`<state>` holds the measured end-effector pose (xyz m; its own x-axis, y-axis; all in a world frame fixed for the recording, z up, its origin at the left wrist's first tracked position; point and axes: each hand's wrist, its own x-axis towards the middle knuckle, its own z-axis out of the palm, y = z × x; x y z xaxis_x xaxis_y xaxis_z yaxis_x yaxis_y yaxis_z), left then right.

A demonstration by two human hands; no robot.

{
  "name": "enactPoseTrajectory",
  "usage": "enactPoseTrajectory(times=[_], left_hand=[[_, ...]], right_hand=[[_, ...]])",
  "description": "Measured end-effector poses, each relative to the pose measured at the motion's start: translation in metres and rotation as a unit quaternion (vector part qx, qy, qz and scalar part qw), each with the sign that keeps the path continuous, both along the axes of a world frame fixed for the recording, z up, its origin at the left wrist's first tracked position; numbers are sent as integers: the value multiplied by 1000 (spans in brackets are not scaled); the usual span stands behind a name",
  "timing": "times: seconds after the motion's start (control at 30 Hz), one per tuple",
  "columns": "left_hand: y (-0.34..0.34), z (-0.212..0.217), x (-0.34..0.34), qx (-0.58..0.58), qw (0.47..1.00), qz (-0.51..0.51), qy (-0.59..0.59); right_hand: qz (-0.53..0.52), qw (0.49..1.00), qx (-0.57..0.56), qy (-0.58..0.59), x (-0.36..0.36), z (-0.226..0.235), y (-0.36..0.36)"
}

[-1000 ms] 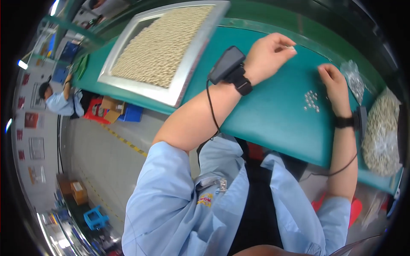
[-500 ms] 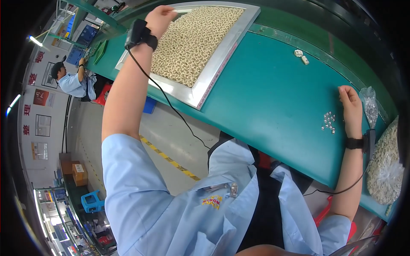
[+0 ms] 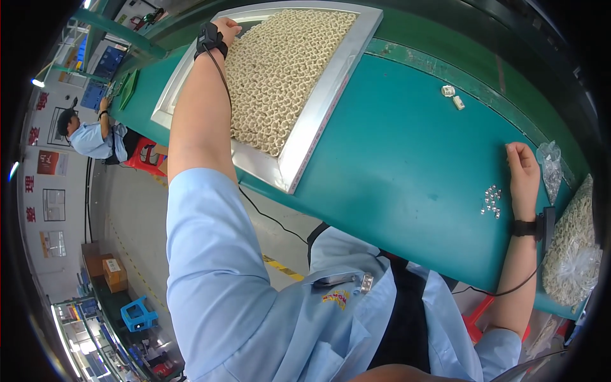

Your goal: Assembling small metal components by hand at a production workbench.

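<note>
A silver metal-framed tray [image 3: 300, 162] packed with many small beige curved pieces [image 3: 286, 70] lies at the far left of the green bench. My left hand [image 3: 226, 29] reaches over its far left side, beside the edge of the beige pieces, with fingers drawn together. Whatever those fingers hold, if anything, is hidden. At the right of the bench my right hand [image 3: 524, 175] has its thumb and fingertips pinched, and I cannot make out anything between them. Just left of that wrist lies a loose group of small shiny metal parts [image 3: 491, 202].
Two small whitish blocks [image 3: 453, 97] lie near the bench's back edge. Right of my right hand are a small clear bag [image 3: 551, 170] and a large clear bag of beige pieces [image 3: 569, 254]. Dark cables trail from both wrists. Another person [image 3: 95, 139] sits at the far left.
My left hand has moved leftward and away, closer to the far left side of the tray. The whole view has shifted slightly. My right hand keeps its pinch at about the same place.
</note>
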<state>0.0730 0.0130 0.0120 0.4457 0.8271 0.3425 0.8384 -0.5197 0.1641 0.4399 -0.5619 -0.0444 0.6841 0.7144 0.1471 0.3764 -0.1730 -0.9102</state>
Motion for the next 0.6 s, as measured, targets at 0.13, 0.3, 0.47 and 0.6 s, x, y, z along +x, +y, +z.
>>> enactPoseTrajectory(times=[0.13, 0.3, 0.47, 0.6], left_hand=[[5, -11, 3, 13, 999, 7, 50], [14, -17, 2, -36, 997, 5, 72], [21, -6, -7, -6, 999, 15, 44], [-2, 18, 6, 61, 997, -42, 5]], right_hand=[[-9, 1000, -7, 1, -2, 3, 2], [-11, 1000, -20, -1, -2, 6, 0], [-10, 1000, -9, 5, -3, 7, 1], [-7, 1000, -3, 2, -4, 9, 4]])
